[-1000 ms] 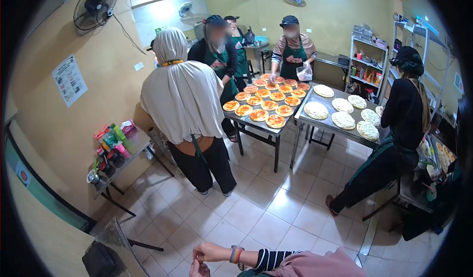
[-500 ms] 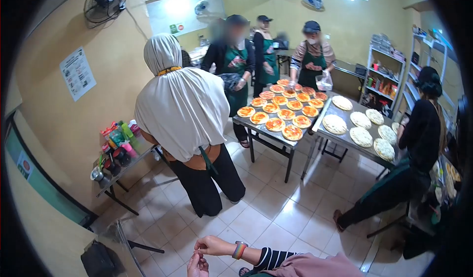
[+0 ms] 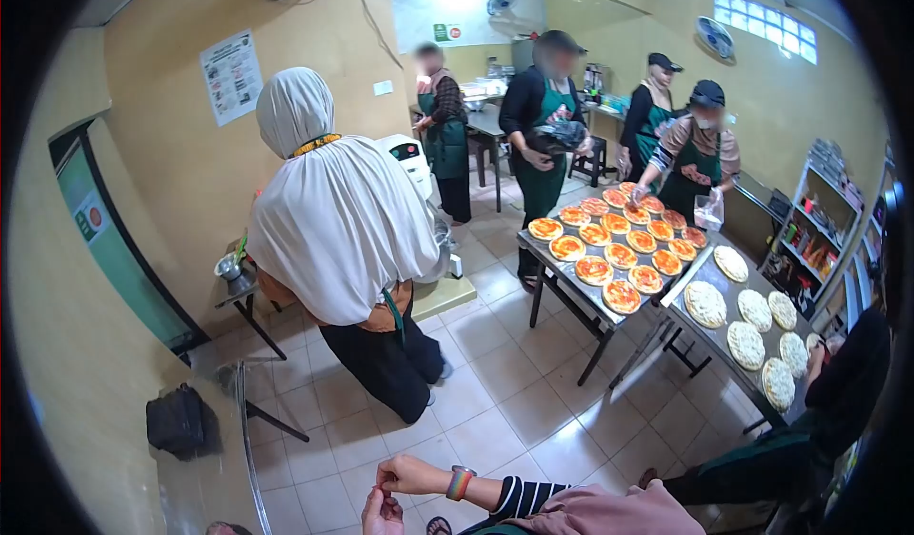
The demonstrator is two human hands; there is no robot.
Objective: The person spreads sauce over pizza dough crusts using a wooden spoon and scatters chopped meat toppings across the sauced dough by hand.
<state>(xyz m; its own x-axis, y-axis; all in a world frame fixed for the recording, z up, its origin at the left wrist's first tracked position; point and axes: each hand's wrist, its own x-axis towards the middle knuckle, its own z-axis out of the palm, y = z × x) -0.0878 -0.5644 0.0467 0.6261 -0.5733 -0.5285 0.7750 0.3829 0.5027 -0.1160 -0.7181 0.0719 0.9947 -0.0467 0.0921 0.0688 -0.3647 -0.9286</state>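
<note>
At the bottom of the head view, my right hand (image 3: 409,475) reaches in from the right, a watch with a striped band (image 3: 460,483) on its wrist. Its fingers are pinched together and meet the fingertips of my left hand (image 3: 383,514), which comes up from the bottom edge with fingers curled. What lies between the fingertips, if anything, is too small to make out. Both hands are over the tiled floor (image 3: 481,411), away from the tables.
A person in a pale head covering (image 3: 333,216) stands ahead. Red-topped pizzas (image 3: 622,296) fill one table; white-topped ones (image 3: 705,304) lie on another. Several aproned people stand behind and right. A metal table (image 3: 205,468) with a black bag (image 3: 177,421) is at left.
The view has swung left, bringing another person and a white machine into sight. The person in the pale head covering has turned and moved. My hands keep nearly the same pose.
</note>
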